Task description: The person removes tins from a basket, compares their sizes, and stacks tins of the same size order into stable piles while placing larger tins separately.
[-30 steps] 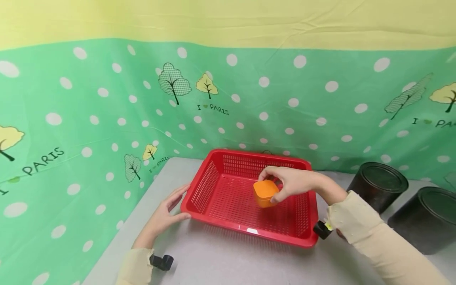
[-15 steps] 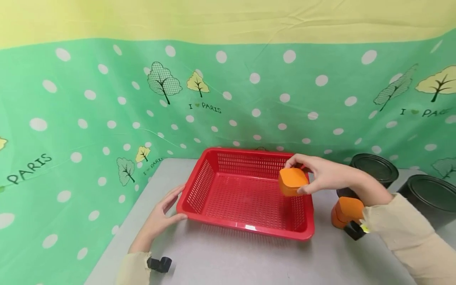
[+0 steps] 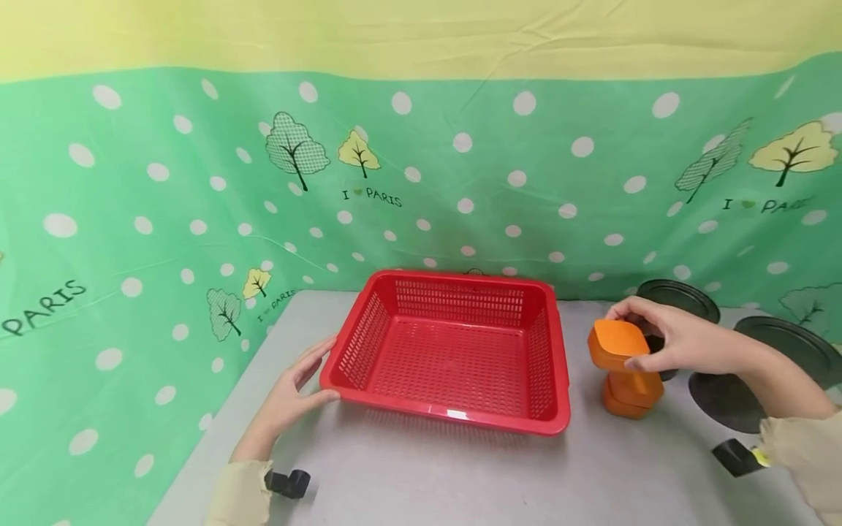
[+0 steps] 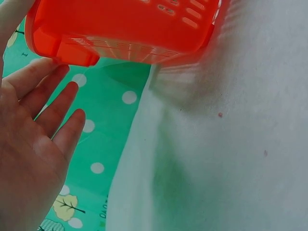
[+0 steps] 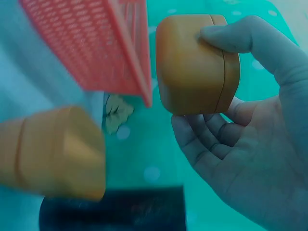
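Observation:
My right hand (image 3: 684,340) grips a small orange lidded container (image 3: 620,342), thumb on one side and fingers on the other. In the right wrist view, the seam of its lid shows beside the thumb on the orange container (image 5: 192,65). Below it in the head view, partly covered by it, more orange ware (image 3: 628,398) with a seam stands on the table. My left hand (image 3: 289,402) is at the left front corner of a red perforated plastic basket (image 3: 444,413), its thumb near the front rim. In the left wrist view, its fingers (image 4: 57,108) are extended beside the basket (image 4: 120,29).
Two dark lidded cans stand at the right; my right hand and forearm partly hide the nearer can (image 3: 723,402) and the farther can (image 3: 680,298). A green dotted cloth (image 3: 421,197) hangs behind the grey-white table (image 3: 421,478). The basket's inside shows no objects.
My right hand has carried the orange container from over the basket to the right, over the other orange ware. My left hand stays by the basket. The head view has shifted slightly.

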### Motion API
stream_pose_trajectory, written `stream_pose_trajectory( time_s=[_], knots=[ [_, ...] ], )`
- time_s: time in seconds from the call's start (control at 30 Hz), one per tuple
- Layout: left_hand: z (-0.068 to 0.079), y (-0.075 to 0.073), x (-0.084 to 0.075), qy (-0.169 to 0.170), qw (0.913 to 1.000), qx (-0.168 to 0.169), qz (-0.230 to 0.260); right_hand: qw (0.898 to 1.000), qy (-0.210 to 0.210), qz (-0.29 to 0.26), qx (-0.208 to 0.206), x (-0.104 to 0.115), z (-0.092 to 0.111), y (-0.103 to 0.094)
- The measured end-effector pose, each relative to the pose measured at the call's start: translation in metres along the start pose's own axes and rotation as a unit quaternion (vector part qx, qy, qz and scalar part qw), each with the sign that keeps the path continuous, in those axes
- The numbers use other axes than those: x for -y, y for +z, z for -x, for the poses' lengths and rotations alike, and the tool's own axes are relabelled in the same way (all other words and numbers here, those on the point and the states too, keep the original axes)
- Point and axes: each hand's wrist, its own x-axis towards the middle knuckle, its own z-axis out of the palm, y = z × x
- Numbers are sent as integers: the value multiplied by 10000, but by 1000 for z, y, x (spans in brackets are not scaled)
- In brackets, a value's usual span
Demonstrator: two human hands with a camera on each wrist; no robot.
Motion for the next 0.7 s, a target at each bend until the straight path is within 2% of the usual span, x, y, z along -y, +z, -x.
stream_pose_trajectory(
  time_s=[0.13,0.33,0.7],
  knots=[
    [2,-1,1,-43,10000,-11,-34,9999,-16,47,-125,-16,16,4],
    [5,-1,2,-115,9998,16,-148,9991,379,106,-159,-34,35,13],
    [3,1,1,-158,9997,-29,-189,9955,782,451,-305,-44,42,14]
  ],
)
